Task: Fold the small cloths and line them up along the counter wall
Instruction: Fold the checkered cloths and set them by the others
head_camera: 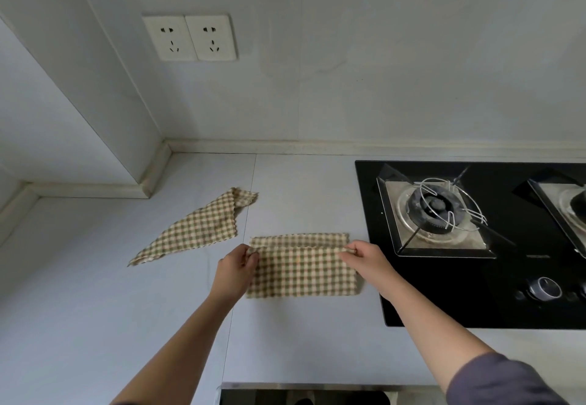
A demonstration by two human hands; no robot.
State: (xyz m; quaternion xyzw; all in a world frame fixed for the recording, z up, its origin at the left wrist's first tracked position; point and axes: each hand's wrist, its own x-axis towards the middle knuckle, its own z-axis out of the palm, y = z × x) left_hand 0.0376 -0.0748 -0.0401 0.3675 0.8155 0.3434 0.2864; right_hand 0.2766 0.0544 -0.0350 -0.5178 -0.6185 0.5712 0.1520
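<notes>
1. Checked cloth lies mid-worktop, beside the hob.
2. Left hand and right hand fingers pinch its folded edge's corners.
3. Best to align edges squarely before pressing the crease.
4. A second cloth lies crumpled nearer the back-left corner.

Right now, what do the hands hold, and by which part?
The left hand and right hand pinch the near checked cloth at its flap's two corners.

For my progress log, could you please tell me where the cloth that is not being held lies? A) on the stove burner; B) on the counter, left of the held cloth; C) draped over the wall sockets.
B: the loose cloth lies rumpled on the counter, left of the held cloth, which the left hand and right hand pinch.
</notes>
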